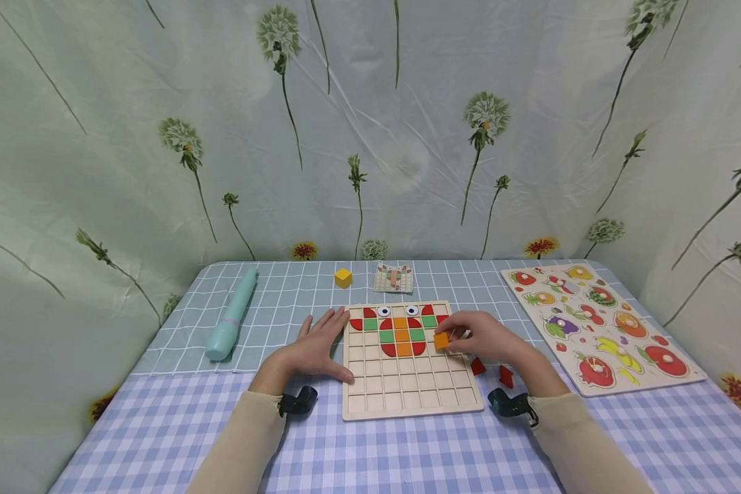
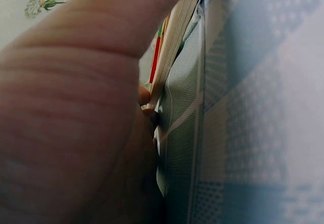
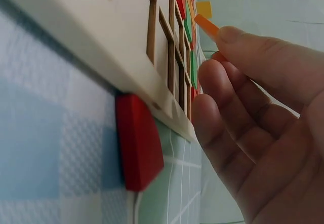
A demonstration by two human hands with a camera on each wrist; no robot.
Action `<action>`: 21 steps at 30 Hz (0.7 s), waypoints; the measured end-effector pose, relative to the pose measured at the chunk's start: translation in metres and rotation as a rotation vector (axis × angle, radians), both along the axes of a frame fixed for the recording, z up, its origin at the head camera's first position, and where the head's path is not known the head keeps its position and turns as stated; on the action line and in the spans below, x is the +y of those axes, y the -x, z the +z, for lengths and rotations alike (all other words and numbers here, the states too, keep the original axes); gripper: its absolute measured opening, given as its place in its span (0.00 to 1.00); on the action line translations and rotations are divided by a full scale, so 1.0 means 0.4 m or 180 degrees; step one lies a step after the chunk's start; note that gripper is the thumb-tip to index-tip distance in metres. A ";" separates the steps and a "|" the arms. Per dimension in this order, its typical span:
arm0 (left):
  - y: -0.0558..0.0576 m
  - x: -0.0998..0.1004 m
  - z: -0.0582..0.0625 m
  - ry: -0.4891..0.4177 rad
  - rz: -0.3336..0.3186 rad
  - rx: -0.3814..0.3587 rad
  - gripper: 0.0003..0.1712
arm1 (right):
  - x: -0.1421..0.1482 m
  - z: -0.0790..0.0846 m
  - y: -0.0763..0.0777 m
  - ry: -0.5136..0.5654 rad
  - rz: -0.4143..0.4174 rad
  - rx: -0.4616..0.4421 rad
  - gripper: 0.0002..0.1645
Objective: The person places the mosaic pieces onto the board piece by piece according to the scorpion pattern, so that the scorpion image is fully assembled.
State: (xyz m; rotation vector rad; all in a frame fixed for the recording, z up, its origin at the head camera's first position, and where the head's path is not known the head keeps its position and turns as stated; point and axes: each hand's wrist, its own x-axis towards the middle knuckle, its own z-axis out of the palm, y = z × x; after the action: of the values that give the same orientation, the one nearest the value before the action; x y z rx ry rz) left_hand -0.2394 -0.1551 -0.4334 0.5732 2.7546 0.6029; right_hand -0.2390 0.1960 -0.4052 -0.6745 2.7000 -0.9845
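A wooden grid board lies on the table, its upper rows partly filled with red, green and orange tiles and two round eye pieces. My right hand pinches an orange square tile between thumb and fingers over the board's right side. In the right wrist view the tile is tilted at the fingertips. My left hand rests with spread fingers along the board's left edge; in the left wrist view it hides most of the board. Two loose red pieces lie right of the board, one close against its edge.
Behind the board are a yellow cube and a small pattern card. A teal stick-like object lies at the left. On the right lies a fruit puzzle board. A curtain with dandelions hangs behind the table.
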 end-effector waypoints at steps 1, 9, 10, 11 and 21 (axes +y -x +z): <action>0.000 0.000 0.000 -0.0002 0.0000 0.0002 0.75 | -0.003 0.000 -0.001 -0.0004 0.0006 -0.0002 0.15; -0.002 0.001 0.004 -0.0020 -0.0008 0.0004 0.76 | -0.027 0.009 -0.011 -0.0017 0.0043 -0.0010 0.15; -0.003 0.001 0.004 -0.0016 -0.0009 0.0008 0.76 | -0.029 0.009 -0.012 -0.0026 0.0058 -0.0001 0.15; -0.003 0.001 0.004 -0.0014 -0.0009 0.0009 0.76 | -0.032 0.009 -0.013 -0.0032 0.0061 0.0002 0.15; -0.005 0.002 0.007 -0.0033 0.0003 -0.0027 0.76 | -0.053 0.003 -0.018 -0.0044 0.0207 0.0037 0.15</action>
State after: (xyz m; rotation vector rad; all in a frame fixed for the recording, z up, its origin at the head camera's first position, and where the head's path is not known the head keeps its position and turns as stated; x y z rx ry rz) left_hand -0.2372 -0.1543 -0.4306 0.5703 2.7457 0.6186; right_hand -0.2319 0.1748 -0.4039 -0.7627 2.6740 -0.9482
